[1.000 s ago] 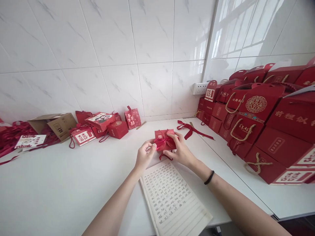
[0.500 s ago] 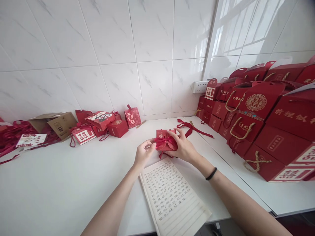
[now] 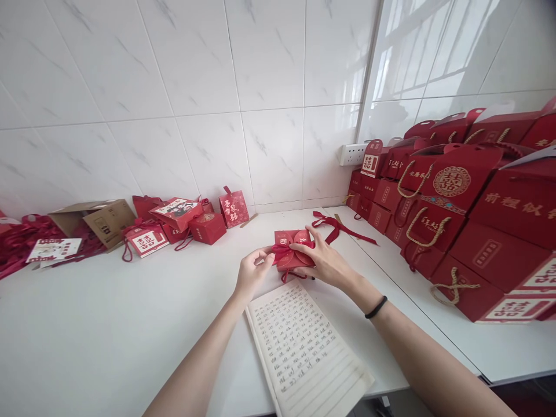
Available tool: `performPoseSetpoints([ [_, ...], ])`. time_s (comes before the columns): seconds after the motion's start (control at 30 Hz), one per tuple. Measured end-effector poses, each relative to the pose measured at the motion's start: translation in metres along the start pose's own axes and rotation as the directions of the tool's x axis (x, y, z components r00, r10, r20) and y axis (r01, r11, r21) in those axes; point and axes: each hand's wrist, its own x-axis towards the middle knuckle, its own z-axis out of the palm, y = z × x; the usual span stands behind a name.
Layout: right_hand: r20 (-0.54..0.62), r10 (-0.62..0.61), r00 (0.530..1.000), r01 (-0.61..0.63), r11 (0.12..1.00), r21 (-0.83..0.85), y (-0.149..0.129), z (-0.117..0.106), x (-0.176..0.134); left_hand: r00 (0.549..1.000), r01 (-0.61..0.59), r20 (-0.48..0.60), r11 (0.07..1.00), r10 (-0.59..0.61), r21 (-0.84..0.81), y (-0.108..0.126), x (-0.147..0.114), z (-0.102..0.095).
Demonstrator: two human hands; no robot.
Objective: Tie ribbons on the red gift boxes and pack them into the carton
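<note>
A small red gift box (image 3: 286,265) lies on the white table just beyond the notebook, with a dark red ribbon (image 3: 282,253) across its petal-shaped flaps. Pinched between the thumb and finger of my left hand (image 3: 256,269) is the ribbon's left loop. My right hand (image 3: 324,258), with a black band at the wrist, grips the box's right side, one finger reaching over the top to the ribbon's middle. That hand hides the box's right part. Ribbon ends hang at the box's near edge, above the open notebook (image 3: 299,341) with handwritten lines.
Stacked red boxes with rope handles (image 3: 452,179) fill the right side. A loose red ribbon (image 3: 334,229) lies behind my right hand. To the left sit several small red boxes (image 3: 208,227), a cardboard carton (image 3: 106,223) and a heap of ribbon (image 3: 26,246). A tiled wall stands behind.
My right hand's finger has moved leftward onto the ribbon's middle, and more of the box's top flaps shows. My left hand keeps its pinch on the loop.
</note>
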Motion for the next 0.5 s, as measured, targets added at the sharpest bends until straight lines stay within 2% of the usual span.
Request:
performPoseSetpoints([
  [0.3,-0.008,0.012,1.0,-0.011,0.994,0.105,0.0028,0.0022,-0.0018,1.0,-0.004,0.018,1.0,0.004,-0.018,-0.0032,0.0012,-0.001],
  [0.5,-0.011,0.02,1.0,-0.018,0.994,0.11,0.0015,0.0017,-0.0014,1.0,0.011,0.022,0.998,-0.01,-0.054,-0.0034,0.0007,-0.0014],
])
